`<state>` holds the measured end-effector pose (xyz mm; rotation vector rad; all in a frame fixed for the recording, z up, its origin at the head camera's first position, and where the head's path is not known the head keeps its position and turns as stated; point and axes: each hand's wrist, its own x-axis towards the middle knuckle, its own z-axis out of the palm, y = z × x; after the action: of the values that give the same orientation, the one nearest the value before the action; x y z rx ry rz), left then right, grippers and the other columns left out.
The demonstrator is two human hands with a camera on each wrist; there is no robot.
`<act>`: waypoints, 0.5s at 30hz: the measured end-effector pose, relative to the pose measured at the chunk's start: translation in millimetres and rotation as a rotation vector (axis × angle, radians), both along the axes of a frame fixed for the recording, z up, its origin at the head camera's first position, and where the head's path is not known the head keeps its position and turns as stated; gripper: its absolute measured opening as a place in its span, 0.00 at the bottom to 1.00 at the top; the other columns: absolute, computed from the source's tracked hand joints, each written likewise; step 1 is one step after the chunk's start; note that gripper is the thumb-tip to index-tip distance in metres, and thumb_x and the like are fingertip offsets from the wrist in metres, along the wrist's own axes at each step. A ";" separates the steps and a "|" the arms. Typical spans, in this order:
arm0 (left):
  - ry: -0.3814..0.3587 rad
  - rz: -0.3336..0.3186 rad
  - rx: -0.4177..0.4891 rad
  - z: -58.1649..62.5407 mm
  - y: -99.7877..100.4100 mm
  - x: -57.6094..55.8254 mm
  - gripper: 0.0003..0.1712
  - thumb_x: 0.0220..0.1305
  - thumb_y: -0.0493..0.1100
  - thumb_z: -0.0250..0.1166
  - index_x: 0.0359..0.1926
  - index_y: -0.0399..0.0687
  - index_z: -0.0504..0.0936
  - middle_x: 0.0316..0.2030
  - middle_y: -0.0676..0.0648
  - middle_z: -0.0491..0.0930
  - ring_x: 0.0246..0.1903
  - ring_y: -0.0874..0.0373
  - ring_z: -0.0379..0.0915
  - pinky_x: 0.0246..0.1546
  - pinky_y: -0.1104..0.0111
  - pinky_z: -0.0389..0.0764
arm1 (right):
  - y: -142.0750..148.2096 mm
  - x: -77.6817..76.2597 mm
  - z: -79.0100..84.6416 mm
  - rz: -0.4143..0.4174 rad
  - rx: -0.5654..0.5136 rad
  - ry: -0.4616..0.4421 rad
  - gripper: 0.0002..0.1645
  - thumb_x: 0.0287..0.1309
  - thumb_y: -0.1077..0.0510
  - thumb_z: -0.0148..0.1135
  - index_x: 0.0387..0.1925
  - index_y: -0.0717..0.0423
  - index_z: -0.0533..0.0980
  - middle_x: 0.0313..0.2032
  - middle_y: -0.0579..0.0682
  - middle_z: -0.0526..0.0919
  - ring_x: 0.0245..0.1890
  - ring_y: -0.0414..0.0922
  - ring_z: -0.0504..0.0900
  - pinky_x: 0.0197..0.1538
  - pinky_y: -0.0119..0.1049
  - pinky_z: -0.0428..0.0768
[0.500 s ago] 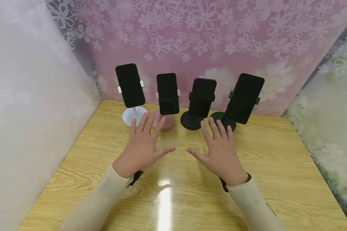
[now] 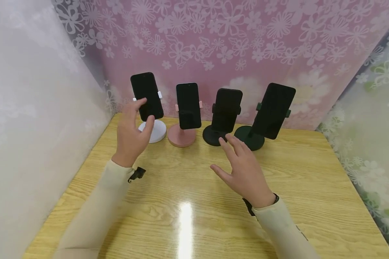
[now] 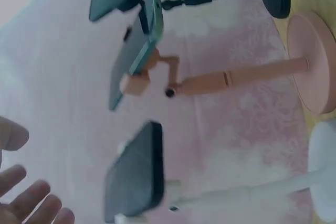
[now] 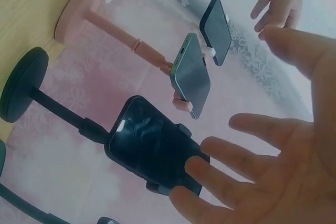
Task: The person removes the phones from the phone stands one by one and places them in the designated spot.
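Observation:
In the head view my left hand [image 2: 129, 133] is raised before the phone [image 2: 146, 94] on the white stand [image 2: 159, 132]; its thumb and fingers overlap the phone's screen. From the left wrist, those fingertips [image 3: 37, 195] show apart from that phone [image 3: 139, 174], holding nothing. My right hand [image 2: 244, 172] hovers over the table with fingers spread, nearest the black stand [image 2: 210, 136] and its phone [image 2: 227, 109]. It holds nothing. In the right wrist view its fingers [image 4: 233, 163] overlap the lower edge of the black-stand phone [image 4: 155, 142].
Between them stands a pink stand [image 2: 182, 136] carrying a phone [image 2: 188, 106]. At the right end a dark green stand [image 2: 253, 141] holds a tilted phone [image 2: 273, 110]. All are on a wooden table [image 2: 168, 172] against a pink floral curtain [image 2: 207, 43].
My left hand has moved left and forward from before the white and pink stands to the white-stand phone, its fingers drawing in. The right hand stays nearly in place, fingers a little more bent.

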<state>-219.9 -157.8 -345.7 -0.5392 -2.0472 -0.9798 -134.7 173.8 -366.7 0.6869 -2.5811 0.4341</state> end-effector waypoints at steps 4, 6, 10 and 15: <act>-0.115 -0.017 0.199 -0.8 -16.6 -25.5 0.32 0.75 0.44 0.62 0.74 0.39 0.66 0.69 0.40 0.70 0.67 0.45 0.67 0.68 0.56 0.69 | 0.5 -0.7 0.3 0.042 0.024 0.003 0.53 0.56 0.39 0.77 0.76 0.57 0.66 0.73 0.61 0.67 0.74 0.60 0.65 0.72 0.61 0.64; -0.223 -0.053 0.311 -1.4 -23.3 -35.8 0.35 0.74 0.46 0.63 0.76 0.40 0.62 0.69 0.40 0.68 0.68 0.46 0.66 0.69 0.58 0.68 | 0.0 -1.0 0.9 0.068 0.042 0.006 0.55 0.55 0.38 0.77 0.77 0.55 0.64 0.75 0.60 0.66 0.75 0.60 0.63 0.73 0.62 0.62; -0.412 -0.100 0.468 -2.4 -31.2 -50.5 0.38 0.74 0.49 0.65 0.76 0.41 0.61 0.67 0.39 0.68 0.64 0.51 0.68 0.67 0.64 0.69 | -3.2 -1.1 2.2 0.133 0.070 0.045 0.59 0.54 0.36 0.77 0.79 0.53 0.60 0.76 0.59 0.63 0.77 0.60 0.60 0.74 0.63 0.61; -0.569 -0.151 0.625 -3.8 -32.2 -65.5 0.33 0.75 0.50 0.64 0.72 0.42 0.66 0.56 0.47 0.72 0.49 0.60 0.75 0.46 0.72 0.80 | -10.3 -2.3 2.2 0.215 0.078 0.115 0.57 0.54 0.40 0.79 0.78 0.54 0.61 0.75 0.60 0.65 0.75 0.59 0.63 0.73 0.59 0.64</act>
<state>-285.4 -190.0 -349.5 -0.0748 -2.0148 -1.9393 -137.0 163.5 -364.5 0.9928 -2.4359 0.3507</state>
